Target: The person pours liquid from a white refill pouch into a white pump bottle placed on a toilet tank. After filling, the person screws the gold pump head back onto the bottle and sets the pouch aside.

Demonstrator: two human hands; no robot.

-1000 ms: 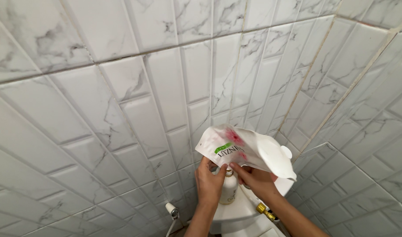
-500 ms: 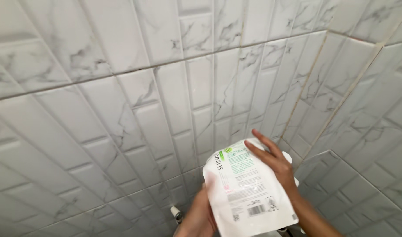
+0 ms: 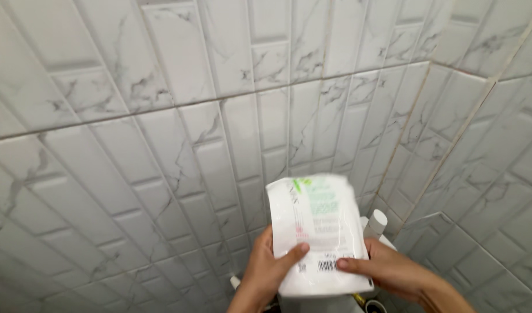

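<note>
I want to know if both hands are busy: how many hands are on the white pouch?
2. The left hand grips the pouch at its lower left, thumb across the front; the right hand holds its lower right edge. No others show.

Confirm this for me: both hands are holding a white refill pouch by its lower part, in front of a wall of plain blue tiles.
Not quite. The head view shows the tiled wall is white with grey marble veining, not plain blue. The rest stands: the left hand and the right hand both grip the white refill pouch by its lower part, thumbs on its printed face.
</note>
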